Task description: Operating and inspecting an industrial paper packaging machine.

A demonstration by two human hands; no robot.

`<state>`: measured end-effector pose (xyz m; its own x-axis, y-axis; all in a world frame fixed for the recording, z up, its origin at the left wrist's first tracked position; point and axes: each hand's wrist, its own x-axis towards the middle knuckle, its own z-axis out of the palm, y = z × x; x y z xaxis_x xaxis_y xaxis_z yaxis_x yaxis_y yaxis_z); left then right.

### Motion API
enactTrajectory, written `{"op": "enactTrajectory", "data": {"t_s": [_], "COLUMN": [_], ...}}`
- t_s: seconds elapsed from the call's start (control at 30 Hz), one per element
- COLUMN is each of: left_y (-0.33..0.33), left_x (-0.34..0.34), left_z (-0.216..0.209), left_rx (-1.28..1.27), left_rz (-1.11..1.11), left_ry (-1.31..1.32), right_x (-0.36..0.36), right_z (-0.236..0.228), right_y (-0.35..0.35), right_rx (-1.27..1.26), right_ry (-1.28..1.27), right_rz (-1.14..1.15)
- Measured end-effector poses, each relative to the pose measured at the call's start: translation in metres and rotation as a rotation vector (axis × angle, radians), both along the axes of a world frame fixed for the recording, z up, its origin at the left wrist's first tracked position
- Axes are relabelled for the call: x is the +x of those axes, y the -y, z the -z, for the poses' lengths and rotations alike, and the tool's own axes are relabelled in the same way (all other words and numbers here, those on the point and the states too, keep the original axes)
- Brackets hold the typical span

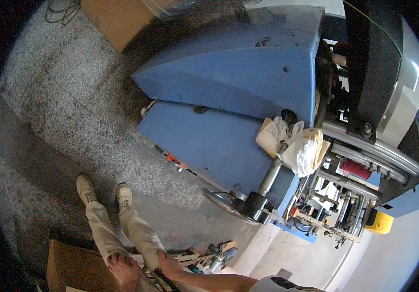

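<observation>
At the lower edge, my left hand [123,268] lies over one knee of my pale beige trousers [103,223], its fingers draped on the cloth. My right hand [170,265] rests on the other knee, with its fingertips partly hidden against the leg. I see no object in either hand. My beige lace-up shoes [124,195] are on the speckled floor.
A large blue machine [219,78] fills the middle and right, with a metal shaft [271,175], a handwheel [229,207], white paper-like wads [302,153] and several rollers [384,151]. Cardboard boxes [73,263] stand lower left and upper left. Tools [216,260] lie near my right forearm.
</observation>
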<state>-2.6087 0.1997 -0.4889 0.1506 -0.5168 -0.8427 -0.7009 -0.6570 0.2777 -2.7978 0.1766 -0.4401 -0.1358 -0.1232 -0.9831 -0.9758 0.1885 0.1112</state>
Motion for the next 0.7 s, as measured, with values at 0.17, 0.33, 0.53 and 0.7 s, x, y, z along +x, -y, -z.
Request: {"op": "enactTrajectory", "data": {"t_s": [0.17,0.33,0.53,0.7], "left_y": [0.002,-0.006,-0.013,-0.096], "left_x": [-0.001,-0.006,0.007,0.015], "left_z": [-0.001,0.007,0.028,0.019], "left_rx": [0.034,0.007,0.123,-0.144], "left_rz": [0.013,0.038,0.118,0.194], "left_ry": [0.014,0.005,0.060,-0.120], "right_x": [-0.002,0.001,0.011,0.046], "right_z": [0.000,-0.001,-0.002,-0.083], "right_y": [-0.006,0.007,0.015,0.076], "right_rx": [-0.020,0.020,-0.065,-0.182], "right_ry": [0.003,-0.048,-0.016,0.033], "right_rz": [0.007,0.017,0.137,1.130]}}
